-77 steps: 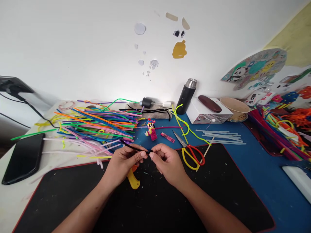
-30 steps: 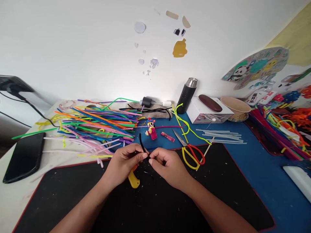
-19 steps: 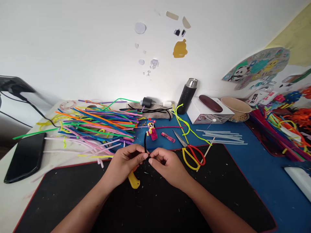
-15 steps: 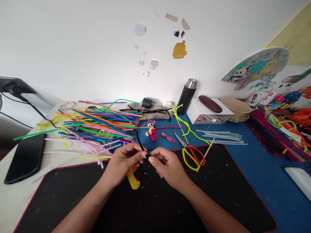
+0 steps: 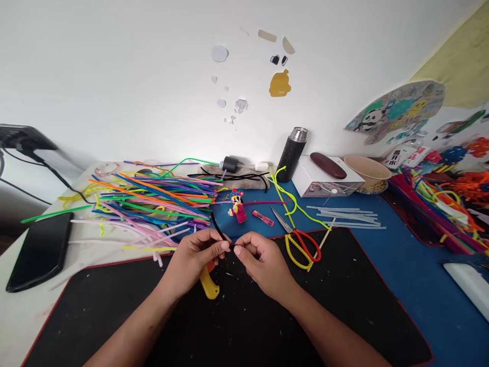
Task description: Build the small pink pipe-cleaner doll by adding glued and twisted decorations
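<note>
Over the black mat [image 5: 244, 326], my left hand [image 5: 198, 255] pinches a short black pipe cleaner [image 5: 216, 224] between thumb and fingers, and one end sticks up and away to the left. My right hand [image 5: 262, 260] is closed beside it, thumb against forefinger, at the other end of the same pipe cleaner; the fingertips nearly touch. A yellow-handled tool [image 5: 209, 285] lies partly hidden beneath my left hand. Just beyond my hands sits a small pipe-cleaner figure [image 5: 239, 208] in pink, yellow and black. Scissors [image 5: 300, 244] with red and yellow handles lie open to the right.
Many coloured pipe cleaners [image 5: 153, 196] are piled at left, near a black phone [image 5: 40, 250]. Along the wall stand a black flask [image 5: 292, 155], a white box [image 5: 324, 181] and a bowl [image 5: 369, 171]. Glue sticks [image 5: 347, 216] and a pink sharpener-like piece [image 5: 263, 218] lie on the blue surface.
The upright end of the black pipe cleaner has tilted slightly left. Both hands stay almost in place, and the camera view has shifted a little.
</note>
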The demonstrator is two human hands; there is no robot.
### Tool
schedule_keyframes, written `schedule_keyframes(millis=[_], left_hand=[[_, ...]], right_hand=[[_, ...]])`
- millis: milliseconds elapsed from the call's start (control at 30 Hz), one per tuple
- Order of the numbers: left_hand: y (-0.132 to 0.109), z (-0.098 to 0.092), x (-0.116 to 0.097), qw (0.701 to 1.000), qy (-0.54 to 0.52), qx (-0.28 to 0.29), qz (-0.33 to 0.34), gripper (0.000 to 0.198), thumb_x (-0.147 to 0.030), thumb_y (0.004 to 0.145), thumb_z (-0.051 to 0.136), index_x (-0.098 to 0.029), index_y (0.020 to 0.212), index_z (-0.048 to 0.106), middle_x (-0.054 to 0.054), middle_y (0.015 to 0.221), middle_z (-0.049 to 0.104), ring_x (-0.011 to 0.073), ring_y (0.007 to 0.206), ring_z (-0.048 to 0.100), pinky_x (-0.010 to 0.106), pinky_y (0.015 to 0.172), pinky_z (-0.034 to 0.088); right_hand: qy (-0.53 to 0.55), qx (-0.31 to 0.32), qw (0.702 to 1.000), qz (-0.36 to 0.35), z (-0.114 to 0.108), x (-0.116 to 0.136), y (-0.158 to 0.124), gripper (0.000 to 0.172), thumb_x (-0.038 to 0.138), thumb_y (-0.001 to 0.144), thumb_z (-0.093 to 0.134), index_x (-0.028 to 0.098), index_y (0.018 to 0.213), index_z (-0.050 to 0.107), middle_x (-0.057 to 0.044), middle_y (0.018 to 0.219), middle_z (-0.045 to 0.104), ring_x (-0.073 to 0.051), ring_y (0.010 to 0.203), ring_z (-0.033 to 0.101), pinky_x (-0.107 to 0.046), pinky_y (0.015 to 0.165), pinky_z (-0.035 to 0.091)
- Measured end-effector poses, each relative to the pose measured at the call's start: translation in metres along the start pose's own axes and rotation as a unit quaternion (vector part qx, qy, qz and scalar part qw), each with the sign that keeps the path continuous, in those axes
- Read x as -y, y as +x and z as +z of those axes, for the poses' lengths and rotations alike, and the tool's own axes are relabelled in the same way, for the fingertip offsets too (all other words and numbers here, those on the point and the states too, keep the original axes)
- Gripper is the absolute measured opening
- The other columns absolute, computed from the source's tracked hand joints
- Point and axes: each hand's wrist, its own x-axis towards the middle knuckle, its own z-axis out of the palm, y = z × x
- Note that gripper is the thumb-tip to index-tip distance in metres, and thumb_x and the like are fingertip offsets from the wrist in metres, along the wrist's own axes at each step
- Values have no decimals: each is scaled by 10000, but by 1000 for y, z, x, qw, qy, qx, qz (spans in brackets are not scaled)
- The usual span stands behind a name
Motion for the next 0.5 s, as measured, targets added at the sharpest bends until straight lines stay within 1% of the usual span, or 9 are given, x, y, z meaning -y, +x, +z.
schedule_keyframes(millis=[100,167,267,333,400,500], left_hand=[[0,-1,-2,999,30,7,20,384,-538,758,865,-176,734,739,11,635,637,137,558,562,243,520,475],[0,-1,-4,996,70,8,52,356,-527,790,835,-188,730,743,16,649,640,154,583,581,256,542,480],[0,-3,-5,977,172,19,128,244,-440,870,770,-219,769,760,29,731,685,194,681,649,285,643,509],[0,-4,-6,961,224,31,160,186,-387,911,733,-233,810,763,28,775,704,197,722,673,282,685,504],[-1,-5,-5,957,240,36,159,169,-372,926,719,-237,832,757,19,770,700,188,712,673,266,671,490],[-2,-4,-5,967,215,28,133,208,-401,911,724,-226,802,750,20,743,686,189,695,663,263,644,492]], right_hand=[[-42,10,999,-10,-2,3,-1,152,348,917,662,199,892,645,79,586,469,-103,511,401,-233,497,302],[-72,27,997,-9,-4,6,-1,128,322,918,651,198,889,645,80,584,482,-103,515,396,-234,505,297],[-130,56,990,-5,-8,9,1,98,282,920,647,204,861,651,74,591,516,-103,518,404,-236,511,293],[-147,67,987,-5,-9,9,2,107,268,920,654,208,832,648,70,605,527,-104,531,417,-237,516,290],[-135,72,988,-1,-9,7,2,123,270,921,661,205,819,642,71,613,527,-102,537,419,-237,519,290],[-89,64,994,2,-8,0,2,122,303,928,672,194,873,663,67,635,542,-100,546,434,-231,524,317]])
